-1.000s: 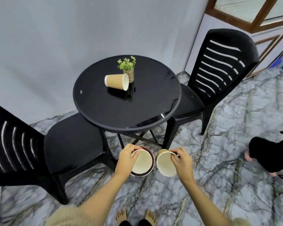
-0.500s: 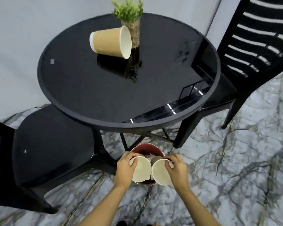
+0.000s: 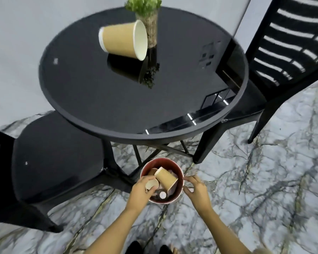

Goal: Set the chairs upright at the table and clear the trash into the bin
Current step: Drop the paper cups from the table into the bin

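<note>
The left hand (image 3: 141,191) is right over the near-left edge of the red bin (image 3: 161,162), and its grip is closed on a paper cup (image 3: 151,184). The thumb is on one side of the rim and the fingers are curled round the other. It's a bit blurry, but the hold looks solid.

Just right of that grip, inside the bin, a tan cup (image 3: 166,177) lies tilted on top of other rubbish, and neither hand is on it.

The right hand (image 3: 196,189) is across the bin from the left grip, just beside the rim. Its grip is loose, fingers half curled with nothing in them. I can't tell if a fingertip actually touches the rim.

The bin sits on the marble floor (image 3: 246,189), right by the legs of the round black desk (image 3: 117,99).

Well beyond both grips, up on the desk, a tipped cup (image 3: 121,41) lies on its side with its mouth toward a little plant (image 3: 149,24) in a glass.

The left chair (image 3: 57,153) and the right chair (image 3: 286,52) both stand upright, tucked in at either side.
</note>
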Available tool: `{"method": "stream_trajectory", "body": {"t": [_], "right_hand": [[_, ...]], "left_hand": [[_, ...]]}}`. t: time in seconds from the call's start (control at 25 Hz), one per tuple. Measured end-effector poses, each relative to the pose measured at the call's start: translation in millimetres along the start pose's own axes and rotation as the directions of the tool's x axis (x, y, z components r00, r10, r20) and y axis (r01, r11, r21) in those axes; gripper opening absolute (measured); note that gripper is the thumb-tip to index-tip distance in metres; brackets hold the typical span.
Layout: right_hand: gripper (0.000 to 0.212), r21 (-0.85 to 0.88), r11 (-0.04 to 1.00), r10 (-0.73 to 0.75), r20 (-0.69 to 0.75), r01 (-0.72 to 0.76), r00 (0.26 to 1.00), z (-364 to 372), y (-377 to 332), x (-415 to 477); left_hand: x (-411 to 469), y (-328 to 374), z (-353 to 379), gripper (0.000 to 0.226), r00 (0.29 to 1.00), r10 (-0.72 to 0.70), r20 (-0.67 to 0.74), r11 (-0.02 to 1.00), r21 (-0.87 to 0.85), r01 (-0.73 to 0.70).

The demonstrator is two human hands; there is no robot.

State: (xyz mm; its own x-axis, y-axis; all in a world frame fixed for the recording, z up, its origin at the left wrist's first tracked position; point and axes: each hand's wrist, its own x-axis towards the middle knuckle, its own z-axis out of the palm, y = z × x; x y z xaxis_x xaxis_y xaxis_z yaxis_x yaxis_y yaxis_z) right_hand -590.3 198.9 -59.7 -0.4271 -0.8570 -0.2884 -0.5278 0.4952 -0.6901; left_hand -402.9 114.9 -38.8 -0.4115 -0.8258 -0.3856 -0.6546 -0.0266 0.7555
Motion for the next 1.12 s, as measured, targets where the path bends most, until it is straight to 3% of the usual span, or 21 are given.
{"method": "stream_trajectory", "body": {"t": [0.28, 0.48, 0.56, 0.68, 0.92, 1.12], "right_hand": [[0.024, 0.080, 0.990, -0.109, -0.069, 0.115, 0.992, -92.3, -113.7, -66.7], [0.026, 0.136, 0.962, -0.223, -0.124, 0.239, 0.967, -147.6, -182.5, -98.0], [0.023, 0.161, 0.946, -0.258, -0.152, 0.282, 0.954, -159.6, -196.6, -96.5], [0.023, 0.178, 0.924, -0.306, -0.191, 0.340, 0.933, -173.9, -214.3, -89.2], [0.028, 0.165, 0.901, -0.370, -0.194, 0.402, 0.909, -184.1, -252.4, -57.7], [0.028, 0.171, 0.901, -0.369, -0.182, 0.399, 0.911, -178.6, -287.2, -5.0]], "left_hand": [[-86.8, 104.9, -62.9, 0.033, 0.995, 0.043, -0.088, 0.998, -0.048, -0.047], [-130.9, 164.7, -107.9, 0.031, 0.979, 0.192, -0.073, 0.979, 0.080, -0.186], [-129.9, 177.8, -128.5, 0.033, 0.959, 0.279, -0.047, 0.945, 0.192, -0.265], [-124.4, 193.3, -157.6, 0.035, 0.934, 0.336, -0.118, 0.919, 0.260, -0.297], [-105.6, 204.8, -188.5, 0.042, 0.929, 0.319, -0.186, 0.929, 0.253, -0.268], [-57.8, 202.7, -220.3, 0.046, 0.936, 0.318, -0.153, 0.917, 0.300, -0.262]]}}
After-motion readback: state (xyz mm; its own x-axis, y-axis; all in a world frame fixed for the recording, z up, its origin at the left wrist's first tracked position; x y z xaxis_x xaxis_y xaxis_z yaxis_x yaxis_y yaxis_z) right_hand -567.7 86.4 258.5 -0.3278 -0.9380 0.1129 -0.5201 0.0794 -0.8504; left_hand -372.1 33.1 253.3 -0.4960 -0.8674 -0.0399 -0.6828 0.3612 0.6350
